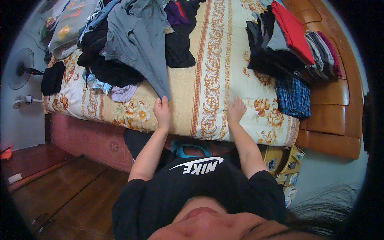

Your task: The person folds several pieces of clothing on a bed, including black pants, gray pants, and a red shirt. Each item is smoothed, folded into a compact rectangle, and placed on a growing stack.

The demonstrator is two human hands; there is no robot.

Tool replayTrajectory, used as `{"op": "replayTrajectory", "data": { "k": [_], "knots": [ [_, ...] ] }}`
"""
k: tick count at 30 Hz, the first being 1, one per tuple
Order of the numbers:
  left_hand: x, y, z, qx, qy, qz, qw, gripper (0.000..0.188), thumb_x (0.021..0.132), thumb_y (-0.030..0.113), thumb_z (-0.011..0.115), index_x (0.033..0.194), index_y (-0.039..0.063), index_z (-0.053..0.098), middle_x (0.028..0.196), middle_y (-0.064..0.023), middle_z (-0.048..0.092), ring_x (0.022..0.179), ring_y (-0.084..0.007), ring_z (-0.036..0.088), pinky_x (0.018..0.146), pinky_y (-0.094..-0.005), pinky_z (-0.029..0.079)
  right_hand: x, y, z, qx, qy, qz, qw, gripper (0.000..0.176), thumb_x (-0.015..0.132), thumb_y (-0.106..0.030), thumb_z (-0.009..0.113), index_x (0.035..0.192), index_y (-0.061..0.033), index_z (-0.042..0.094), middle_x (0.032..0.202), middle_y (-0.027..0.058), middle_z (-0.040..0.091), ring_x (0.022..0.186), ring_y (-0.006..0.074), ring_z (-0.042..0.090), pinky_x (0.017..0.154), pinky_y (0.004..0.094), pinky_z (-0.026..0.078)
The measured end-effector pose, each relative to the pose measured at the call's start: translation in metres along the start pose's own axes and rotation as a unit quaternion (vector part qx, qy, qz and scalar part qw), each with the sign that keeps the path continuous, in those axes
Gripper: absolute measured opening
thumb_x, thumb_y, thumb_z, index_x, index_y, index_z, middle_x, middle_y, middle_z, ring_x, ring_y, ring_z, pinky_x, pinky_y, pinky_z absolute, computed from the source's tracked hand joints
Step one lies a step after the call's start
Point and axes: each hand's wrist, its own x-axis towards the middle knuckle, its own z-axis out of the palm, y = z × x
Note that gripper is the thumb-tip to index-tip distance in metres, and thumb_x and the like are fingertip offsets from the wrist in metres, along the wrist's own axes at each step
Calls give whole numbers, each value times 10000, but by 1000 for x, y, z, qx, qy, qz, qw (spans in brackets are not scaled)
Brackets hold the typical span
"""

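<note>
My left hand (162, 112) pinches the lower corner of a grey garment (136, 39), which stretches from a pile of clothes down toward me. The rest of the garment lies over dark clothes (102, 67) on the bed. My right hand (236, 109) is above the patterned bedspread (183, 90), its fingers partly curled, with no cloth visible in it. Left of the grey garment's corner lies a lilac cloth (123, 93). A black garment (180, 49) rests just beyond, beside a purple one.
Folded clothes stand at the right, among them a red garment (292, 33) and blue plaid cloth (293, 97), by the brown headboard (330, 99). A fan (22, 69) is at the far left. A blue plastic object (192, 150) shows below the bed's edge.
</note>
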Motion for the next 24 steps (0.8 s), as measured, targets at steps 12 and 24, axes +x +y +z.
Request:
{"op": "replayTrajectory", "data": {
  "k": [12,24],
  "knots": [
    [-73,-7,-6,24,-225,-125,966,189,899,240,553,788,88,541,632,48,465,563,-58,435,512,-221,344,98,-227,-14,746,-464,340,334,507,914,-349,505,1226,47,454,1170,195,556,1046,288,566,896,411,471],
    [-5,-25,17,-389,-224,-376,811,620,831,297,643,1315,30,363,1282,-140,466,1179,-284,460,1007,-442,366,-54,-164,-68,727,-238,353,538,429,923,-251,499,1269,-14,407,1169,143,535,1040,253,548,879,385,464]
  ]
}}
